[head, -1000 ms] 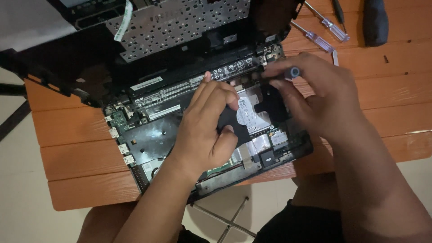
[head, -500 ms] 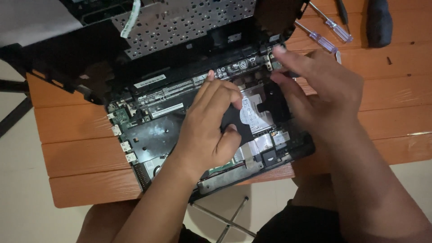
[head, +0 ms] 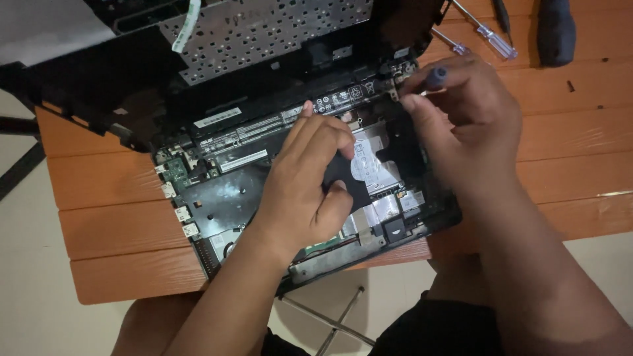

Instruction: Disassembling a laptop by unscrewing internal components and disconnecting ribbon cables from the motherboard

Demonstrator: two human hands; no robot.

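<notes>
Blue-handled screwdriver (head: 434,77) is clamped in the fingers (head: 422,105) of our right hand (head: 468,125), its tip hidden near the upper right corner of the opened laptop base (head: 217,198). Our left hand (head: 306,178) lies flat on the internals, fingers extended and close together, holding nothing, tips reaching the long black battery (head: 264,128) and thumb beside the silver hard drive (head: 376,168). Green circuit board (head: 177,170) sits at the left edge of the base. Lifted keyboard panel (head: 264,29) with white ribbon cable (head: 188,23) stands behind. All rests on an orange slatted wooden surface (head: 119,224); spare screwdrivers (head: 484,29) lie well apart, top right.
</notes>
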